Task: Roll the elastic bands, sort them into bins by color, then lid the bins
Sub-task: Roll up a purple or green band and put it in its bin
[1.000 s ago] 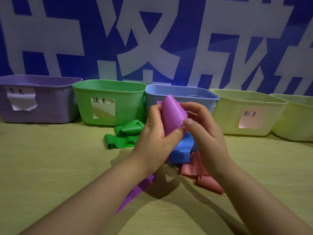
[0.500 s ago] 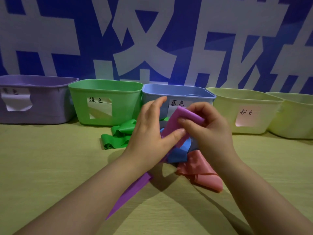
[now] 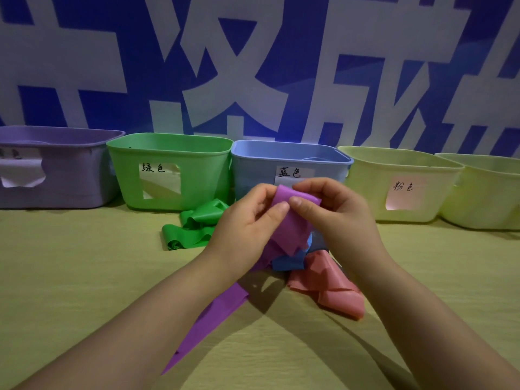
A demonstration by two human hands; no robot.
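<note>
Both hands hold the upper end of a purple elastic band (image 3: 292,220) above the table. My left hand (image 3: 247,229) pinches it with thumb and fingers; my right hand (image 3: 334,218) pinches the folded top edge beside it. The band's tail trails down toward me under my left forearm. Beneath the hands lie a blue band (image 3: 289,261), a pink band (image 3: 326,285) and, further left, a crumpled green band (image 3: 197,226). Behind stand a purple bin (image 3: 64,175), a green bin (image 3: 202,170), a blue bin (image 3: 253,167) and a pale yellow bin labelled pink (image 3: 365,187).
Another pale yellow bin (image 3: 486,198) stands at the far right. All the bins are open-topped and line the blue-and-white wall. The yellow-green table (image 3: 70,277) stretches to the left and right of the bands.
The band's top end, upright a second ago, has been folded down between both hands, which have dropped lower toward the table. The view has shifted slightly.
</note>
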